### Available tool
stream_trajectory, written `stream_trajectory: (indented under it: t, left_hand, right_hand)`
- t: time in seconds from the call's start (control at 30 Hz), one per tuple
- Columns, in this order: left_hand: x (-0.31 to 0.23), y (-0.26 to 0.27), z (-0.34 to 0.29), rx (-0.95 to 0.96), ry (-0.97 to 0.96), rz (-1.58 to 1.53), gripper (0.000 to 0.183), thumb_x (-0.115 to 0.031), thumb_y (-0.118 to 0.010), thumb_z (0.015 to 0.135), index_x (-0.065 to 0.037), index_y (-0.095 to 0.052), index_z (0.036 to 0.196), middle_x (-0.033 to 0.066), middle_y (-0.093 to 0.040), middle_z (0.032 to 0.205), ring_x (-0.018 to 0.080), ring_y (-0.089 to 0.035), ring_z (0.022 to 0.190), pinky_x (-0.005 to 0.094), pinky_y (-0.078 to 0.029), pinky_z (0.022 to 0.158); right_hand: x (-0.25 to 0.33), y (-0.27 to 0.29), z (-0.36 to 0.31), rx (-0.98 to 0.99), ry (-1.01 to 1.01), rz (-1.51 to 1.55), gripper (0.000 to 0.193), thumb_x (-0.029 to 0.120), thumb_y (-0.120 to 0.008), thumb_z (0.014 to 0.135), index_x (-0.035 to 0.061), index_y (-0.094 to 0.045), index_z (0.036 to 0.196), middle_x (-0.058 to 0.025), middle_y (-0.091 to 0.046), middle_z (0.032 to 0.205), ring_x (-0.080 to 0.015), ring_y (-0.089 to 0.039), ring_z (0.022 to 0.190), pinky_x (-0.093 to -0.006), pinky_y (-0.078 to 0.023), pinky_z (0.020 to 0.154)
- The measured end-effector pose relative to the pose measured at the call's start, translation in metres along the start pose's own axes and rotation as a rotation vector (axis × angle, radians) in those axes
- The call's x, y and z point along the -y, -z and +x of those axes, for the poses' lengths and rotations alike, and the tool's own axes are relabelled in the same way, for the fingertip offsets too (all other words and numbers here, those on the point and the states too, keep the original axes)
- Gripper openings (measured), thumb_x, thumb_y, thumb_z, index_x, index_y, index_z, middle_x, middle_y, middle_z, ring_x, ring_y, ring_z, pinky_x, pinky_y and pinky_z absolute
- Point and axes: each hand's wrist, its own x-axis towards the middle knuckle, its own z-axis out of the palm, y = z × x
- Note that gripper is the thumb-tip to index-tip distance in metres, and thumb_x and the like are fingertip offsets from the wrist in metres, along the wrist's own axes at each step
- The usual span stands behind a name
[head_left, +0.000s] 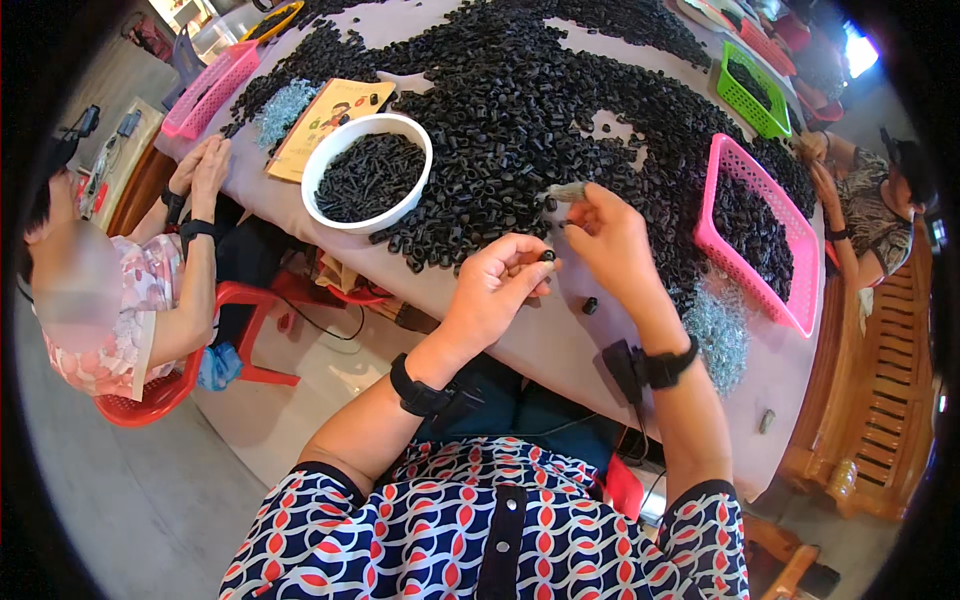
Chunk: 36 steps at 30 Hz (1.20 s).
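My left hand (497, 292) pinches a small black plastic ring-shaped piece (547, 256) between thumb and fingertips, above the near edge of the pile. Close beside it on the right, my right hand (612, 238) is closed with bent fingers. A short grey, finger-length piece (567, 192) sticks out from its fingers toward the left; I cannot make out its kind. Below the right hand, a single black piece (590, 305) lies on the pale tablecloth. A large heap of similar black pieces (500, 130) spreads over the table beyond both hands.
A white round bowl (318, 208) holds slim black parts, beside a yellow booklet (320, 125). Pink basket (712, 235) and green basket (735, 95) hold black pieces. Clear strips (716, 335) lie at right. Another person (130, 290) sits left, another (870, 200) right.
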Motion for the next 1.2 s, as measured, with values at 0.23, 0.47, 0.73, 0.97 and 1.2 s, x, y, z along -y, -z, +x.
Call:
stream_trajectory:
  t: [0.23, 0.47, 0.73, 0.97, 1.2]
  left_hand:
    - [-0.001, -0.002, -0.001, 0.044, -0.040, 0.011, 0.019, -0.006, -0.063, 0.094, -0.002, -0.062, 0.112, 0.0044, -0.068, 0.095, 0.0070, -0.063, 0.077, 0.0207, -0.053, 0.068]
    - [-0.002, -0.003, 0.000, 0.090, -0.033, 0.092, 0.016, -0.008, -0.063, 0.094, -0.001, -0.063, 0.109, 0.0050, -0.068, 0.094, 0.0073, -0.063, 0.075, 0.0209, -0.053, 0.067]
    - [-0.006, -0.009, 0.008, 0.084, 0.099, 0.112, 0.017, -0.011, -0.062, 0.095, -0.001, -0.064, 0.108, 0.0052, -0.069, 0.090, 0.0080, -0.063, 0.070, 0.0206, -0.052, 0.064]
    - [-0.015, -0.014, 0.015, 0.067, 0.124, 0.137, 0.017, -0.011, -0.059, 0.095, 0.000, -0.066, 0.107, 0.0044, -0.070, 0.088, 0.0075, -0.062, 0.068, 0.0210, -0.052, 0.063]
    - [-0.021, -0.024, 0.023, -0.044, 0.103, 0.044, 0.016, -0.010, -0.061, 0.093, 0.000, -0.067, 0.104, 0.0060, -0.070, 0.091, 0.0100, -0.064, 0.073, 0.0236, -0.054, 0.070]
  right_hand:
    - [0.032, 0.013, -0.030, 0.099, -0.122, 0.431, 0.015, -0.005, -0.063, 0.079, -0.0019, -0.058, 0.093, -0.0048, -0.065, 0.084, -0.0099, -0.064, 0.076, -0.0253, -0.052, 0.068]
    - [0.019, 0.011, -0.035, 0.075, -0.072, 0.429, 0.012, -0.004, -0.064, 0.079, -0.0022, -0.057, 0.089, -0.0060, -0.066, 0.084, -0.0110, -0.064, 0.074, -0.0265, -0.052, 0.065]
    - [0.016, 0.013, -0.041, 0.011, -0.038, 0.267, 0.010, -0.004, -0.064, 0.078, -0.0035, -0.056, 0.084, -0.0105, -0.066, 0.077, -0.0137, -0.065, 0.068, -0.0282, -0.051, 0.060]
    - [0.018, 0.016, -0.041, -0.081, 0.069, 0.316, 0.008, -0.002, -0.062, 0.079, -0.0038, -0.058, 0.086, -0.0139, -0.063, 0.075, -0.0192, -0.064, 0.063, -0.0306, -0.048, 0.056]
    - [0.022, 0.029, -0.041, -0.050, 0.112, 0.098, 0.029, 0.010, -0.070, 0.076, -0.0003, -0.062, 0.101, -0.0161, -0.062, 0.087, -0.0305, -0.063, 0.080, -0.0377, -0.050, 0.068]
